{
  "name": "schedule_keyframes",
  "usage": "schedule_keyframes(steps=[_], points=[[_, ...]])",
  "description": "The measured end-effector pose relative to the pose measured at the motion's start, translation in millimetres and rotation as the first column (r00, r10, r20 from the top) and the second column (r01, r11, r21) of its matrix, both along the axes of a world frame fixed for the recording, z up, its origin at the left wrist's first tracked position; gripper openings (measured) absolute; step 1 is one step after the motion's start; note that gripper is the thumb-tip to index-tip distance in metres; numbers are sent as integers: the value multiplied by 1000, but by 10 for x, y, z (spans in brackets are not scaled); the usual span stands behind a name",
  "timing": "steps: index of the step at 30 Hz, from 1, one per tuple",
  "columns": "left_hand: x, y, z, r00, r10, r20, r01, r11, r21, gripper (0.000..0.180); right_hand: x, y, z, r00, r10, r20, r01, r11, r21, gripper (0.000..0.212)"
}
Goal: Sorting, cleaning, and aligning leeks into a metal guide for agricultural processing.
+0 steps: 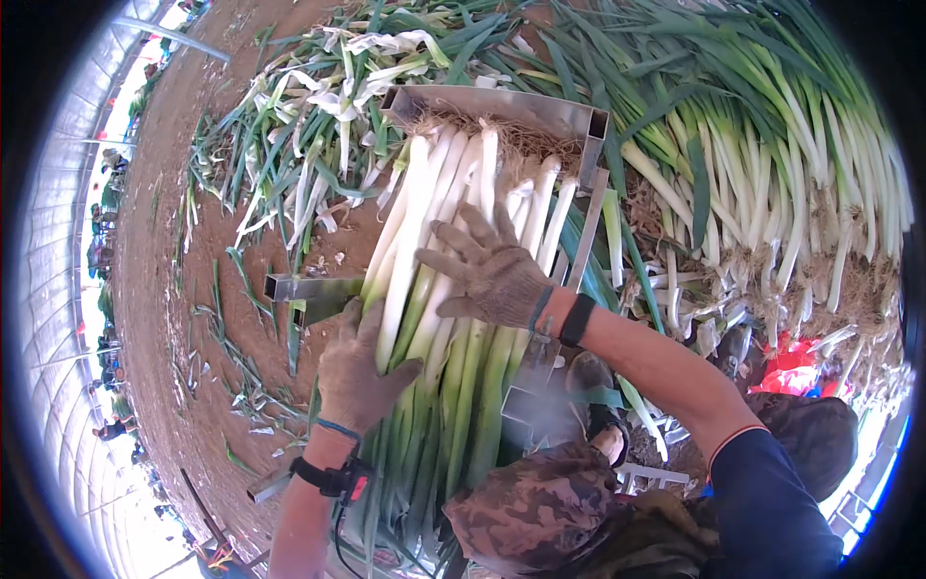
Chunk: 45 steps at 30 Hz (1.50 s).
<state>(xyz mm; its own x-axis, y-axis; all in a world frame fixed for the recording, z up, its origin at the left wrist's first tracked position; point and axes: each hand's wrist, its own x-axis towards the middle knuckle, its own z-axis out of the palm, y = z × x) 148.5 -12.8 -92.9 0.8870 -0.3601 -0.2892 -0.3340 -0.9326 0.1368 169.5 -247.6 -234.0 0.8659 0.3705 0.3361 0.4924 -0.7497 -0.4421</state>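
A bundle of leeks with white stalks and green leaves lies lengthwise in a metal frame, roots against its far bar. My left hand, in a dirty glove, presses against the bundle's left side with fingers spread. My right hand, also gloved, lies flat on top of the white stalks, fingers apart. Neither hand closes around a stalk. A black band sits on each wrist.
A large heap of leeks fills the right and top. Trimmed leaves are strewn over brown soil on the left. My knee in camouflage trousers and a shoe are below. Distant people stand at the left rim.
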Motion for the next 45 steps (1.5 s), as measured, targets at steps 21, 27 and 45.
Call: schedule_keyframes(steps=[21, 27, 45], points=[[-249, -183, -284, 979, -45, 198, 15, 988, 151, 104, -730, -1372, 40, 941, -268, -209, 306, 934, 182, 47], [-224, -214, -298, 983, -28, 183, 2, 990, 139, 104, -1359, -2682, -732, 858, -482, -177, 445, 870, -213, 41], [-275, -150, -214, 978, 3, 207, -47, 976, 213, 94, -867, -3228, 541, 838, -505, 208, 497, 545, -676, 52]])
